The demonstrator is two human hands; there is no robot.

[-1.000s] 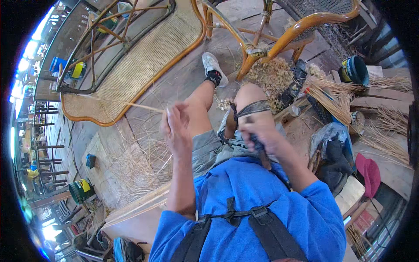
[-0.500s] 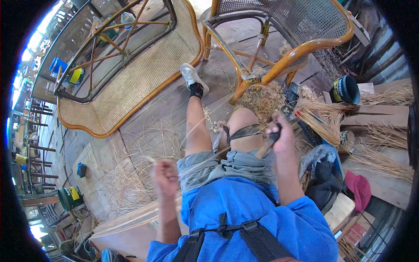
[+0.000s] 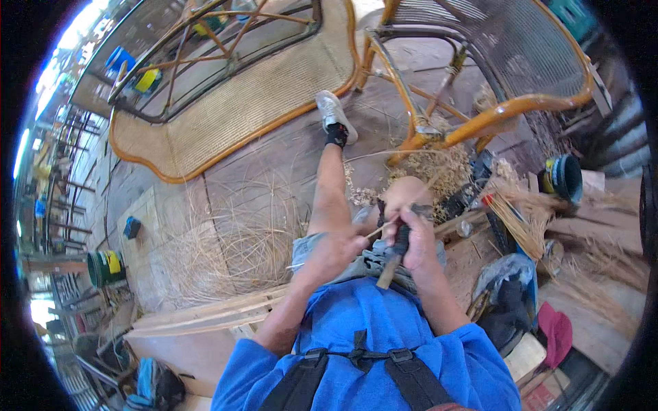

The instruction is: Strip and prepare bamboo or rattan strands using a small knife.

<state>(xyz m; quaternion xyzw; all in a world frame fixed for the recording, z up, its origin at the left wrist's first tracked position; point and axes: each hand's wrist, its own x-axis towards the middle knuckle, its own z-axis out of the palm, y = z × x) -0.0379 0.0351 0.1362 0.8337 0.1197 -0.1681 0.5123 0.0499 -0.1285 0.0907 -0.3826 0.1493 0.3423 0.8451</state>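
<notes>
My right hand (image 3: 419, 241) is closed round a hand tool with a black-wrapped handle (image 3: 401, 241) and a pale flat end pointing toward my lap; whether it is a knife I cannot tell. Between my hands runs a thin pale rattan strip (image 3: 379, 232), its one end at the closed fingers of my left hand (image 3: 334, 252), the other beside my right thumb. Both hands are held over my lap, close to my bent right knee (image 3: 406, 192), which has a dark band by it. The left hand is slightly blurred.
Ahead lies a cane-panelled rattan frame (image 3: 226, 106); a rattan chair (image 3: 507, 113) stands right of it. Loose strips (image 3: 233, 240) cover the floor at left. Shavings (image 3: 439, 168) heap beyond my knee. At right are a strip bundle (image 3: 517, 226), a dark bucket (image 3: 565, 178) and a red cap (image 3: 554, 332).
My hands have come together over my lap; earlier they were wide apart with the strip stretched between them. The tool now lies nearer my middle. The view has shifted a little.
</notes>
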